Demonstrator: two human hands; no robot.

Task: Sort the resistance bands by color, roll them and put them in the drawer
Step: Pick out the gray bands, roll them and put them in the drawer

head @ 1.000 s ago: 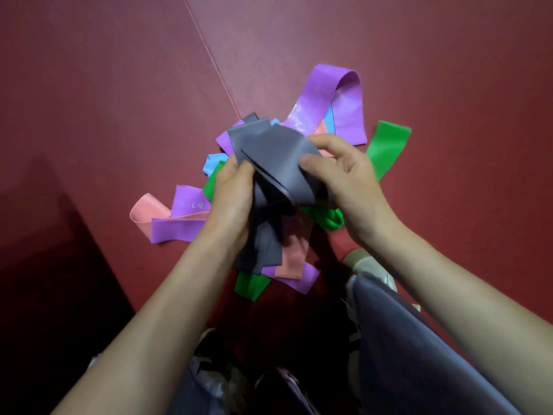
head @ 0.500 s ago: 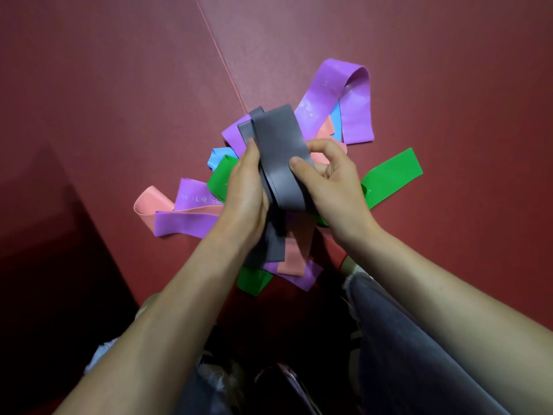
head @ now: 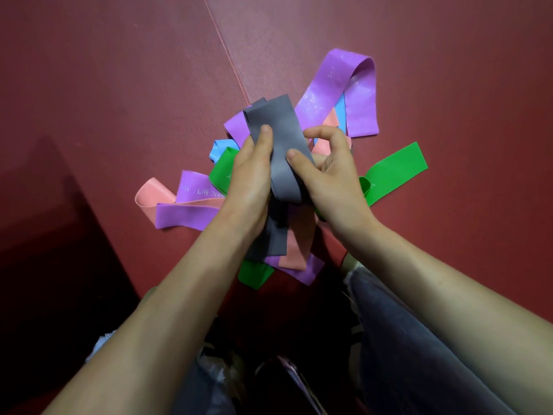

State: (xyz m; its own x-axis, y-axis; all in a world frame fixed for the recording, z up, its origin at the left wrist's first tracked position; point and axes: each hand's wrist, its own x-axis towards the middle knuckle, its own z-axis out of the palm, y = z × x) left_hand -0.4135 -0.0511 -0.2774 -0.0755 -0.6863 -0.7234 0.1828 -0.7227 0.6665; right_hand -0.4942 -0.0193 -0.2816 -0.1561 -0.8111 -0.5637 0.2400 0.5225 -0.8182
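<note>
You hold the grey bands [head: 279, 145] in both hands, above the middle of the pile. Your left hand [head: 248, 181] grips them from the 9 o'clock side, thumb flat on the front face and fingers hidden behind. Your right hand [head: 332, 178] grips from the 3 o'clock side, thumb pressed on the front face and the forefinger curled over above it. The grey strip stands almost upright, its free end pointing to 12 o'clock, with a second grey edge showing just behind it on the left. Its tails hang down between your wrists toward 6 o'clock.

The other bands lie loose on the red mat [head: 119, 85] around your hands:

- At 1 o'clock a large purple band [head: 338, 85] arches in a loop, with a blue strip [head: 340, 112] and a pink band [head: 330, 119] tucked just beside it.
- At 3 o'clock a long green band [head: 395, 172] lies flat, its near end hidden under your right hand.
- At 9 o'clock a folded green band [head: 221, 172] touches your left hand, with a light blue band [head: 223, 146] just above it.
- Further out at 8 o'clock a purple band with pale lettering [head: 185, 214] crosses a pink loop [head: 149, 196].
- At 6 o'clock, under the grey tails, lie a pink strip [head: 299, 241], a purple end [head: 302, 272] and a green end [head: 254, 274].

A seam in the mat [head: 227, 52] runs from 12 o'clock down to the pile. Your grey trouser leg [head: 419, 354] shows at 5 o'clock.
</note>
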